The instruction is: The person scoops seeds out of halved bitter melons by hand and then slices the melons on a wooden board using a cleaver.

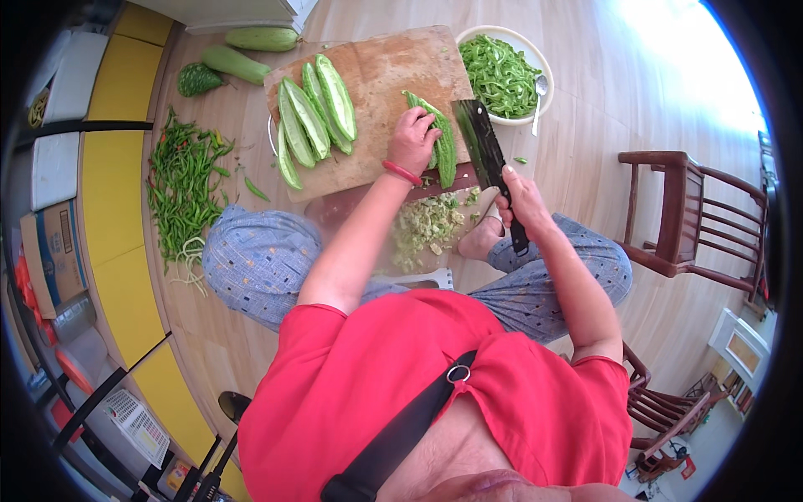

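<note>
My left hand [414, 138], a red bangle at its wrist, presses curled fingers on green bitter melon pieces [445, 149] at the right side of the wooden cutting board [381, 63]. In my right hand [527, 203] is a dark-bladed kitchen knife [483, 144], gripped by its handle. Its blade is just right of the melon, apart from it. Several hollowed bitter melon halves [314, 105] lie side by side on the board's left part. Beyond the knife, a white bowl [544, 60] holds sliced green strips [499, 75] and a spoon [539, 99].
Pale pulp and seeds [428, 224] lie between my feet. Green chili peppers [180, 180] are heaped on the floor at left. Whole green gourds [238, 63] lie at the far left. Yellow cabinets [117, 289] line the left side; a wooden chair [677, 209] stands at right.
</note>
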